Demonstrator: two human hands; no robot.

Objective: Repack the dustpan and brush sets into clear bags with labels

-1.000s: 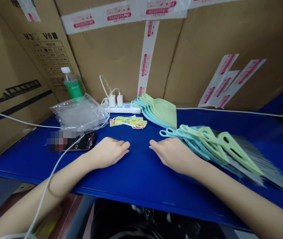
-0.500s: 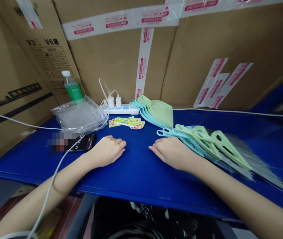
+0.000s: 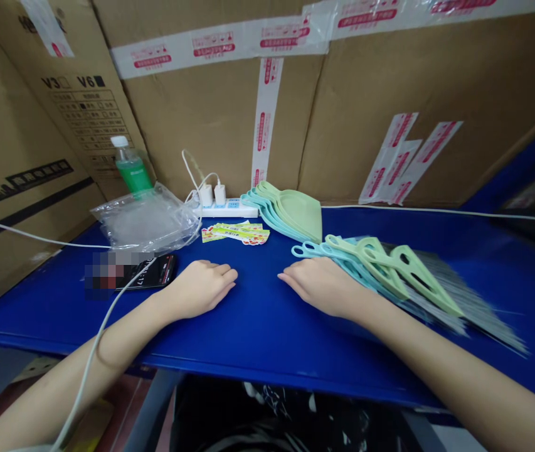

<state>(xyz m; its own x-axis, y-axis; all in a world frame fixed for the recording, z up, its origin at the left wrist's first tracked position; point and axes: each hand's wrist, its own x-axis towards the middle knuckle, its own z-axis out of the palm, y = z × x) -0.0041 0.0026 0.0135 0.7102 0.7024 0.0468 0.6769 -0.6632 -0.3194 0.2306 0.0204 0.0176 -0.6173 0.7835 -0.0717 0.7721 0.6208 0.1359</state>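
Smooth blue table (image 3: 258, 342) before taped brown cardboard (image 3: 215, 113)

Resting palm-down: left hand (image 3: 205, 289) near a glossy black phone (image 3: 158, 274), right hand (image 3: 317, 284) just beside overlapping green and blue plastic brushes (image 3: 389, 279) with slotted, triangular heads and fine grey bristles (image 3: 488, 314). Fingers (image 3: 227, 275) bent loosely downward on both; impossible to tell if closed. Nested beyond, near the cardboard: rounded, matte dustpans (image 3: 298, 210). Behind the phone: crinkled, clear plastic bag (image 3: 149, 223).

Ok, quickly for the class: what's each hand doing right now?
Left hand: by the phone, nothing visibly held; open or closed cannot be told.
Right hand: by the brooms, nothing visibly held; open or closed cannot be told.
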